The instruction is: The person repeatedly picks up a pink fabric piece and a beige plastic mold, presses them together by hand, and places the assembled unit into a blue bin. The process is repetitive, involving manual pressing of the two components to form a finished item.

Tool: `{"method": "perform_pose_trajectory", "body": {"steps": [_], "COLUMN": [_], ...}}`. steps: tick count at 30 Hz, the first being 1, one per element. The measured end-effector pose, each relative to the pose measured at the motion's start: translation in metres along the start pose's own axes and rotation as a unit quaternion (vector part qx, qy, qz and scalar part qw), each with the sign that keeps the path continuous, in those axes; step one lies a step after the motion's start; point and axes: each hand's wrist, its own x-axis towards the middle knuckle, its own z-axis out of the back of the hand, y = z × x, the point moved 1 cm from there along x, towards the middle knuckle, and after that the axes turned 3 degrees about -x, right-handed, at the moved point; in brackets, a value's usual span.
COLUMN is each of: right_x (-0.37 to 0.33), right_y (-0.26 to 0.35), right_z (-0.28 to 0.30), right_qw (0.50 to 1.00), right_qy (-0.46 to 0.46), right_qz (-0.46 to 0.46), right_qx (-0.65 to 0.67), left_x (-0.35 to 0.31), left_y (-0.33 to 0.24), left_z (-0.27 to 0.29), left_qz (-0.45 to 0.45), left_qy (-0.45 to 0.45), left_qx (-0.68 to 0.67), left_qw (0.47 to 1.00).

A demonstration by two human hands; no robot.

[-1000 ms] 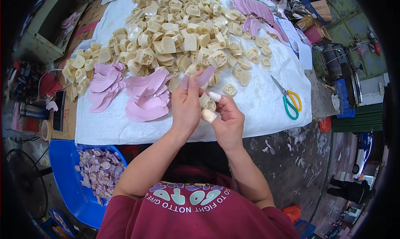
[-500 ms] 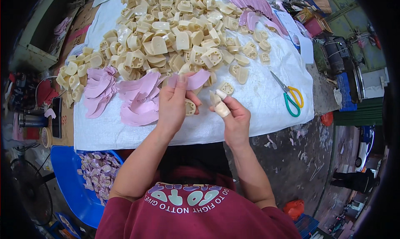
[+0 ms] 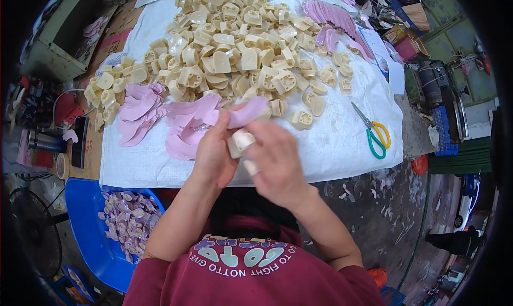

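Note:
My left hand (image 3: 212, 152) grips a cream plastic shoe heel (image 3: 234, 147) above the table's near edge. Between its thumb and the heel, a curved pink covering piece (image 3: 250, 111) sticks out to the right. My right hand (image 3: 279, 163) overlaps the heel from the right, pale finger covers on two digits. Motion smears its fingers, so its grip is unclear. Beyond both hands lies a large heap of similar heels (image 3: 220, 62). Pink covering pieces (image 3: 187, 125) lie in overlapping stacks left of my left hand.
Green-and-yellow-handled scissors (image 3: 374, 131) lie on the white sheet (image 3: 342, 159) at right. A fan of pink pieces (image 3: 328, 13) is at the back right. Below the left edge stands a blue tub (image 3: 85, 226) of purplish pieces. A phone (image 3: 79, 140) and tape roll (image 3: 62, 166) lie at left.
My right hand has moved left and inward, from apart at the right to over the heel in my left hand. The view has shifted slightly.

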Motion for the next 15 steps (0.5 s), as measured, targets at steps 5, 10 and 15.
{"method": "perform_pose_trajectory", "body": {"steps": [5,10,15], "right_x": [0.010,0.019,0.016], "right_y": [0.022,0.061,0.061], "right_z": [-0.012,-0.023,-0.009], "right_qw": [0.941,0.982,0.916], "right_qy": [-0.027,-0.025,0.087], "right_qz": [-0.134,-0.037,-0.174], "right_qx": [0.310,0.181,0.350], "left_x": [-0.021,-0.036,-0.046], "left_y": [-0.020,-0.029,-0.035], "left_z": [0.017,0.021,0.029], "left_qz": [0.004,-0.064,-0.133], "left_qy": [0.071,0.035,0.000], "left_qx": [0.030,-0.052,-0.058], "left_qw": [0.997,0.996,0.989]}}
